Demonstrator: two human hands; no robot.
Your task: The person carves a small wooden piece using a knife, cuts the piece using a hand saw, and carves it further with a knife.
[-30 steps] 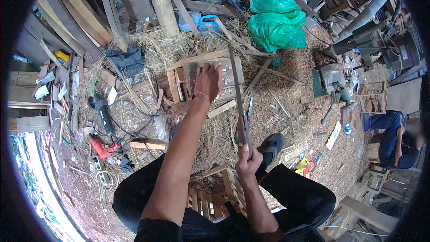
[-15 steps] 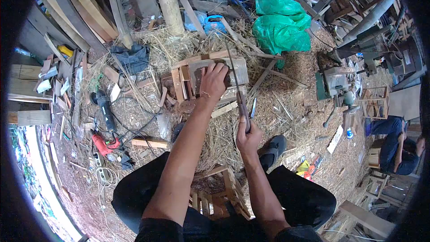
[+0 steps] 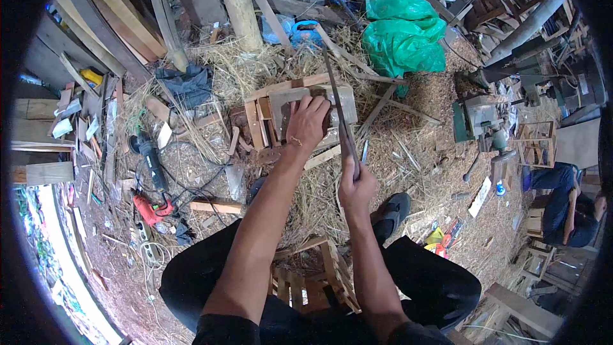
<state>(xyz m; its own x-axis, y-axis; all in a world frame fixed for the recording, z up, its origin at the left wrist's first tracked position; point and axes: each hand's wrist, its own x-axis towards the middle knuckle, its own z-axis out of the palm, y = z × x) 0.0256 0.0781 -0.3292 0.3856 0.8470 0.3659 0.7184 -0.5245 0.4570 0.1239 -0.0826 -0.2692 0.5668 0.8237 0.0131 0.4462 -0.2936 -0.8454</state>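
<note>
Closest in, a slatted wooden frame (image 3: 297,287) sits between the person's legs. The right hand (image 3: 357,186) has its fingers wrapped around the handle of a long-bladed tool (image 3: 336,99). The left hand (image 3: 308,122) lies on a wooden block (image 3: 347,103), fingers bent and slightly parted; the blade slants across that block, just beside them. Farther off lies green plastic (image 3: 405,33).

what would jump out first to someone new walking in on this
Probably the bright green plastic sheeting, heaped beyond the work and slightly to the right. Next, front and centre, the long-bladed handsaw in the right hand, beside the left hand on the wooden block. The red power tool stands out on the littered ground at left.
</note>
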